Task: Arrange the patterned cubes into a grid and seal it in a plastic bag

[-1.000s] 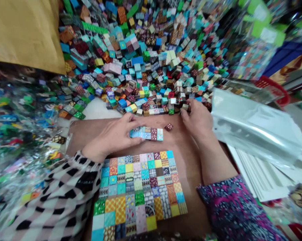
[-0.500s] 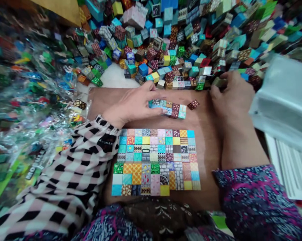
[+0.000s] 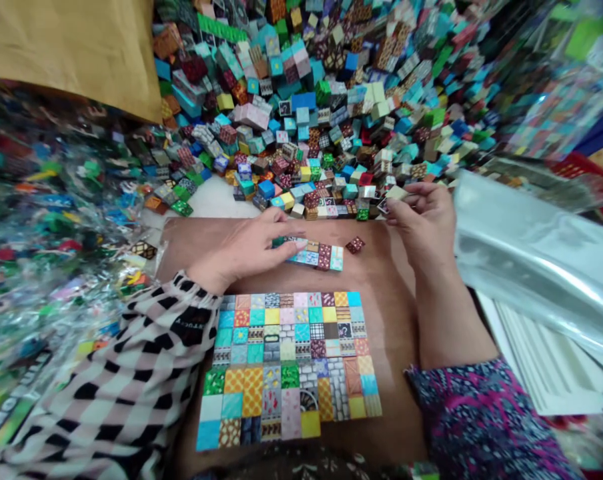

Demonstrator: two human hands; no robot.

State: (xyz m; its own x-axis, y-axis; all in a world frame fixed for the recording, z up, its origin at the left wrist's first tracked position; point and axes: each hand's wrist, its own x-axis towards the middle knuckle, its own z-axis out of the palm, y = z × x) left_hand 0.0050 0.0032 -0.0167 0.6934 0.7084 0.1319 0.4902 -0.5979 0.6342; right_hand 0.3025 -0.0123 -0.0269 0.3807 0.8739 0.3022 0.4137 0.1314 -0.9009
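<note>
My left hand lies over the left end of a short row of patterned cubes, its thumb along the near side and fingers behind. My right hand pinches a small pale block between thumb and fingers, at the near edge of the cube pile. One loose dark red speckled cube sits just right of the row. Closer to me, a flat block of many patterned cubes lies packed in rows on the brown board.
A large heap of loose cubes spreads behind the board. Clear-bagged small parts fill the left side. A clear plastic bag lies over white sheets at right. Brown paper stands at the upper left.
My view has tilted up, so more of the heap shows. My right hand has lifted from reaching into the heap's edge and now pinches a pale block. My left hand stays at the row.
</note>
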